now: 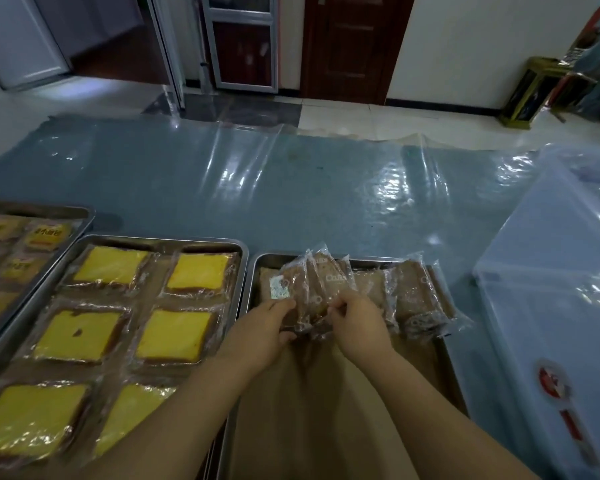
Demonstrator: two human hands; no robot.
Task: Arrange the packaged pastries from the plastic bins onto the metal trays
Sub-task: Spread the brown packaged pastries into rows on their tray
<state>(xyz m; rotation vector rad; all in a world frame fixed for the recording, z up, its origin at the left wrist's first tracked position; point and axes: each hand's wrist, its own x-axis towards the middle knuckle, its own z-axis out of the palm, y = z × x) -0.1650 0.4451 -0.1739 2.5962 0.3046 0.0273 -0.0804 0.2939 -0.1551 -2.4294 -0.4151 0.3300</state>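
Note:
A metal tray (448, 355) lined with brown paper lies in front of me. Several clear-wrapped brown pastries stand in a row along its far end. My left hand (262, 332) and my right hand (355, 323) both grip a bunch of these brown packaged pastries (317, 289) near the row's left end, fingers curled round the packs' lower edges. More brown packs (418, 299) lean at the row's right end. The near part of the tray holds only the paper.
To the left lies a second metal tray (146, 241) filled with wrapped yellow cakes (174, 336); a third tray (66, 211) sits at the far left. A translucent plastic bin (555, 278) stands at the right. Plastic sheeting covers the blue table (257, 181).

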